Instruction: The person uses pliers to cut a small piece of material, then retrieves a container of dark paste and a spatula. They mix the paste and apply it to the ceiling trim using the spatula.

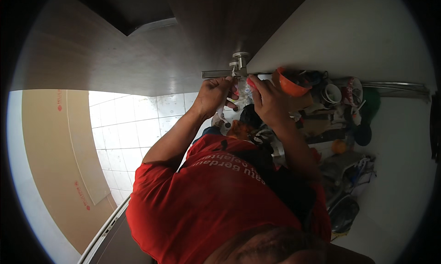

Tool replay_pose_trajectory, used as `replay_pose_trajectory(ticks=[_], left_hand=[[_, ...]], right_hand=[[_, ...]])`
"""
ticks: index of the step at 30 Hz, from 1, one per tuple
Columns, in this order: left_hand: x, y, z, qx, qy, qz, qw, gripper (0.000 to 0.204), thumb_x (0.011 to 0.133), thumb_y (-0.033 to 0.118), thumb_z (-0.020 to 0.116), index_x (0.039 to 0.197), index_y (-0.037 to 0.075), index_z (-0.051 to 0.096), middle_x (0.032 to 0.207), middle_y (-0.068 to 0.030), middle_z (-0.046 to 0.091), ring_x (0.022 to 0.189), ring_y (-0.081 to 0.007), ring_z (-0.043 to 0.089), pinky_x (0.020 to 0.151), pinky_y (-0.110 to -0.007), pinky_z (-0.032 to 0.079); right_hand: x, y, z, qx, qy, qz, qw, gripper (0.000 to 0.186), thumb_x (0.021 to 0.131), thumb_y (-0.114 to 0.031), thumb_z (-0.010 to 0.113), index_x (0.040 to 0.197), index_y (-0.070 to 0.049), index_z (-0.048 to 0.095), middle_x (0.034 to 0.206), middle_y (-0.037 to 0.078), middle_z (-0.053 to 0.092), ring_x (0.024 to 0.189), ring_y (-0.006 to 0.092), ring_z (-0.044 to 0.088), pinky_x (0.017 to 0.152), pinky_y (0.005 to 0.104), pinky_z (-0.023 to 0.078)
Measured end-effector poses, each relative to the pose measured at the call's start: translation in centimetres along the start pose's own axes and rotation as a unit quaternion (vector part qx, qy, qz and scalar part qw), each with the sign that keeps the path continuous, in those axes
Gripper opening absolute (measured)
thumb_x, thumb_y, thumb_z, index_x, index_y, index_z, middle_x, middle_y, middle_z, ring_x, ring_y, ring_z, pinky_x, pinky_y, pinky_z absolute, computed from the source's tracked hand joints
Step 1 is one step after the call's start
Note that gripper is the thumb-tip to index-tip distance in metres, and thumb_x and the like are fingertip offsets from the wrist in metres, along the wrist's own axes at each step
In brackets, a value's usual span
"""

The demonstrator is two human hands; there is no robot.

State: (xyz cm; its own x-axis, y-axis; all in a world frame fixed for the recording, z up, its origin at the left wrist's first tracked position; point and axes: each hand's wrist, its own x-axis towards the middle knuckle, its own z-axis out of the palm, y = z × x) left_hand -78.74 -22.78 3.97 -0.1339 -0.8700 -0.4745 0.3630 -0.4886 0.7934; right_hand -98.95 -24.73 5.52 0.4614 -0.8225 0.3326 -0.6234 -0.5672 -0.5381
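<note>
My left hand (pixel 212 98) is raised to a metal lever handle (pixel 216 74) on the dark wooden panel. Its thumb and forefinger are pinched just below the handle's fitting, on something I cannot make out, while the other fingers curl loosely. A limp whitish strip (pixel 221 112) hangs under that hand. On the other side of the fitting, my right hand (pixel 272 101) grips a small red object (pixel 251 83) between thumb and forefinger; its kind is not clear. A round metal fitting (pixel 240 55) sits just above both hands.
To the right, clutter lies on the floor: an orange bowl (pixel 293 84), a white cup (pixel 331 93), a black bag (pixel 344 214) and several tools. A pale wall (pixel 395 140) borders it. White tiles (pixel 142 112) and a large cardboard sheet (pixel 57 158) lie to the left.
</note>
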Motion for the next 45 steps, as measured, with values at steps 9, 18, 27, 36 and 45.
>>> replay_pose_trajectory(ticks=[9,18,27,36,45], left_hand=[[-0.1,0.1,0.5,0.032,0.022,0.014,0.999,0.035,0.107,0.029,0.046,0.102,0.0,0.066,0.085,-0.0071,0.065,0.069,-0.0146,0.065,0.05,-0.027,0.054],[0.2,0.5,0.7,0.014,0.05,-0.023,0.998,0.036,0.103,0.031,0.056,0.106,-0.002,0.068,0.081,-0.0072,0.063,0.068,-0.016,0.065,0.052,-0.029,0.053],[0.2,1.0,0.9,-0.008,0.054,-0.038,0.998,0.035,0.103,0.031,0.056,0.105,-0.002,0.068,0.079,-0.0068,0.063,0.066,-0.0162,0.065,0.056,-0.03,0.056],[0.5,0.9,0.9,-0.035,0.079,-0.073,0.994,0.03,0.103,0.027,0.056,0.117,0.002,0.063,0.085,-0.0066,0.062,0.072,-0.0172,0.063,0.063,-0.032,0.057],[0.6,0.7,1.5,-0.081,0.098,-0.077,0.989,0.032,0.101,0.025,0.056,0.121,0.001,0.059,0.092,-0.0083,0.06,0.077,-0.0191,0.063,0.065,-0.032,0.058]], right_hand=[[0.0,0.7,0.5,-0.05,-0.024,0.008,0.998,0.041,0.094,-0.014,0.064,0.134,-0.013,0.056,0.093,0.013,0.065,0.076,0.0335,0.068,0.066,0.0437,0.056],[0.1,0.4,-0.2,-0.065,-0.029,0.005,0.997,0.042,0.093,-0.014,0.065,0.134,-0.013,0.057,0.096,0.013,0.066,0.079,0.0329,0.069,0.067,0.0434,0.057],[0.1,0.7,0.2,-0.061,-0.028,-0.011,0.998,0.039,0.093,-0.015,0.064,0.132,-0.012,0.057,0.094,0.011,0.065,0.076,0.0309,0.07,0.066,0.0421,0.058],[-0.2,0.3,0.5,-0.072,-0.04,0.002,0.997,0.04,0.095,-0.017,0.061,0.134,-0.013,0.055,0.097,0.014,0.067,0.072,0.0335,0.071,0.061,0.0424,0.059],[-0.3,-0.4,0.4,-0.047,-0.064,0.049,0.996,0.039,0.097,-0.019,0.062,0.135,-0.011,0.057,0.098,0.016,0.069,0.078,0.0363,0.07,0.066,0.0449,0.058]])
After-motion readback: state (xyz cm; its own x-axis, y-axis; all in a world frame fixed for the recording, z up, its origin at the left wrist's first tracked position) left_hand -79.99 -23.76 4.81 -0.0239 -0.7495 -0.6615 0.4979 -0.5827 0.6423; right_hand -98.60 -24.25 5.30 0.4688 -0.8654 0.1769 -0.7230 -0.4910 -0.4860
